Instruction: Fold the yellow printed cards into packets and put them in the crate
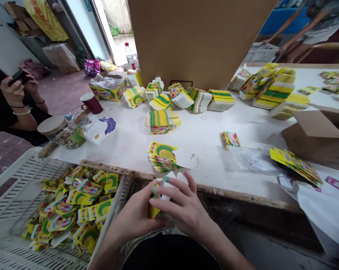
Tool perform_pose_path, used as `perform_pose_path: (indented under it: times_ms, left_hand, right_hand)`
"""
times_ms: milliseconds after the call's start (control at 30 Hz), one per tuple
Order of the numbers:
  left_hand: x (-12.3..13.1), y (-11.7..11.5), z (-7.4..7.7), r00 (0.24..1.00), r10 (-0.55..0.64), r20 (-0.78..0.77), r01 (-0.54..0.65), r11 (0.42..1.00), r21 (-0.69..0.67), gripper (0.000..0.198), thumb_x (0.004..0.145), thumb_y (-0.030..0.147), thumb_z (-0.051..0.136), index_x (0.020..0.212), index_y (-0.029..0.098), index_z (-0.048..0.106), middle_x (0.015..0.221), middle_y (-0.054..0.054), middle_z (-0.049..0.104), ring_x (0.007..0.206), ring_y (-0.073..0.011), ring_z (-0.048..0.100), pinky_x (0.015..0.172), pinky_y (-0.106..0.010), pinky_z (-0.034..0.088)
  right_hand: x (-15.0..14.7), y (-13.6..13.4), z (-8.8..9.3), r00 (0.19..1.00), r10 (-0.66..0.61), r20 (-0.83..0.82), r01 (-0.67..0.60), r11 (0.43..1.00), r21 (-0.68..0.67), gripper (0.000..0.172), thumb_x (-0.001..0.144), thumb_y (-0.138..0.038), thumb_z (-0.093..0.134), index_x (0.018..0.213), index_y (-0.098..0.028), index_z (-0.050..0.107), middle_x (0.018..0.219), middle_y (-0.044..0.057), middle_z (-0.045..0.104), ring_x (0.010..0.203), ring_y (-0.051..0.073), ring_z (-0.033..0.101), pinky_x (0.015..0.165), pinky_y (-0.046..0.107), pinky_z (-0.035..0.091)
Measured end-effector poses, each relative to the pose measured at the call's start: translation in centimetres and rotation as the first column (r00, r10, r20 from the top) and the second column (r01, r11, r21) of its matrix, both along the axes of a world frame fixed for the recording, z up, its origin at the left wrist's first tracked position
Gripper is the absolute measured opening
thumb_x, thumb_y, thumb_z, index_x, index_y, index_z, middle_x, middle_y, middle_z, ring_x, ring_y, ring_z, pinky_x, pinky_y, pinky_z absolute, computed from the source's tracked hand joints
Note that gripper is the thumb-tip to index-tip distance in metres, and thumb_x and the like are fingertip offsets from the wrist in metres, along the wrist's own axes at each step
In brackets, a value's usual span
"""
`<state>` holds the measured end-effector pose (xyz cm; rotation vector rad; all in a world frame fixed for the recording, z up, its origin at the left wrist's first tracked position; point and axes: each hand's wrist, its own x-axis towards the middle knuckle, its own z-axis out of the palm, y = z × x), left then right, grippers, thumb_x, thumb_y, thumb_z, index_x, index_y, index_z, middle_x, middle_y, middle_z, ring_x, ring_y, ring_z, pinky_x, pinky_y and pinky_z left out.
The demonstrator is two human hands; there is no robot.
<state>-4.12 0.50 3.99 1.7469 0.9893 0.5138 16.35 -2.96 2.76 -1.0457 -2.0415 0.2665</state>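
Both my hands meet just below the table's front edge around one small yellow and green carton (153,210). My left hand (137,217) grips it from the left side. My right hand (183,208) lies over its top with fingers curled on the white flaps. Directly ahead on the table lies a stack of flat cartons (161,156) with white flaps. A white slatted crate (14,176) at my lower left holds several folded cartons (74,210).
More carton stacks (161,122) and piles (273,90) cover the white table (203,135). A brown cardboard sheet (197,37) stands at the back, an open cardboard box (315,138) at right. A maroon cup (92,102) and jar (59,131) sit left. Other people appear at far left and top right.
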Motion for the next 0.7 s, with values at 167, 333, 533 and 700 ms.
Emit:
perform_pose_path:
  times_ms: [167, 333, 533, 700]
  left_hand:
    - [2.8, -1.7, -2.1, 0.941, 0.313, -0.129, -0.27, 0.923, 0.274, 0.071, 0.072, 0.039, 0.073, 0.128, 0.019, 0.035, 0.102, -0.008, 0.066, 0.086, -0.0234, 0.066, 0.073, -0.034, 0.056]
    - [3.6, -2.7, -3.8, 0.961, 0.269, -0.061, -0.217, 0.873, 0.437, 0.07, 0.075, 0.028, 0.067, 0.132, 0.023, 0.027, 0.109, -0.009, 0.06, 0.087, -0.0219, 0.066, 0.071, -0.033, 0.055]
    - [3.8, -2.1, -2.8, 0.982, 0.141, -0.125, -0.103, 0.958, 0.269, 0.063, 0.069, 0.016, 0.063, 0.121, 0.025, 0.028, 0.099, -0.004, 0.062, 0.078, -0.0202, 0.065, 0.066, -0.031, 0.053]
    - [4.0, -1.6, -4.0, 0.995, 0.076, -0.071, -0.057, 0.97, 0.235, 0.072, 0.07, 0.016, 0.061, 0.128, 0.019, 0.018, 0.116, -0.014, 0.053, 0.099, -0.0245, 0.062, 0.08, -0.039, 0.054]
  right_hand:
    - [-0.8, 0.0, -0.9, 0.813, -0.308, -0.495, 0.09, 0.905, -0.416, 0.07, 0.089, -0.041, 0.058, 0.148, -0.023, 0.025, 0.153, 0.011, 0.032, 0.14, 0.028, 0.032, 0.114, 0.048, 0.029]
    - [-2.3, 0.6, -0.5, 0.696, -0.357, -0.623, -0.295, 0.649, -0.702, 0.034, 0.093, -0.029, 0.043, 0.118, -0.018, 0.063, 0.114, 0.008, 0.069, 0.106, 0.024, 0.064, 0.095, 0.038, 0.05]
    - [-1.8, -0.1, -1.2, 0.674, -0.233, -0.701, -0.412, 0.669, -0.619, 0.054, 0.09, -0.027, 0.052, 0.143, -0.026, 0.04, 0.147, 0.007, 0.045, 0.133, 0.023, 0.046, 0.111, 0.042, 0.036]
    - [-1.1, -0.5, -2.8, 0.899, -0.046, -0.436, -0.228, 0.799, -0.556, 0.06, 0.087, -0.01, 0.049, 0.143, -0.03, 0.042, 0.154, 0.004, 0.033, 0.141, 0.023, 0.033, 0.116, 0.042, 0.029]
